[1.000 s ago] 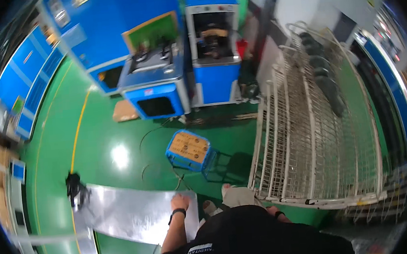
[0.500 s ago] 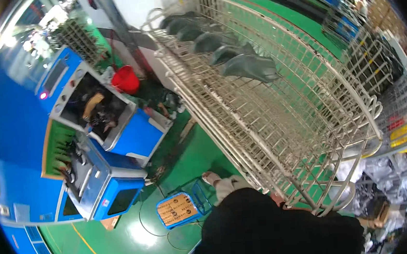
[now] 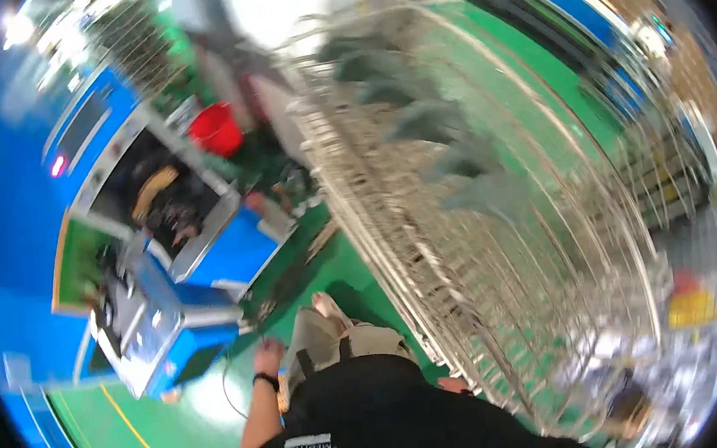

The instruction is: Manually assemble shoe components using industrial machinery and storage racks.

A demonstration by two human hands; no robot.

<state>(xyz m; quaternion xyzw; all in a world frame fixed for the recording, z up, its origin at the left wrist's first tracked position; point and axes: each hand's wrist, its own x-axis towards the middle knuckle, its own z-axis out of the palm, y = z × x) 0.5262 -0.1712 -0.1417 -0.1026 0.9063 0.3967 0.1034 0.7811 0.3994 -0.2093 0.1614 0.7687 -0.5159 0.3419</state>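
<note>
Motion blur smears the whole view, so fine detail is lost. The left hand (image 3: 267, 351) hangs down at the person's side on a straight arm, a dark band at the wrist; its fingers are too blurred to tell whether they are spread or curled, and nothing shows in them. Only a sliver of the right hand (image 3: 453, 383) peeks past the dark shirt, just beside the tall wire rack (image 3: 496, 237) of pale metal rods; its fingers are hidden. Grey shapes hang on the rack. A blue machine (image 3: 158, 322) stands on the glossy green floor (image 3: 172, 428), left.
</note>
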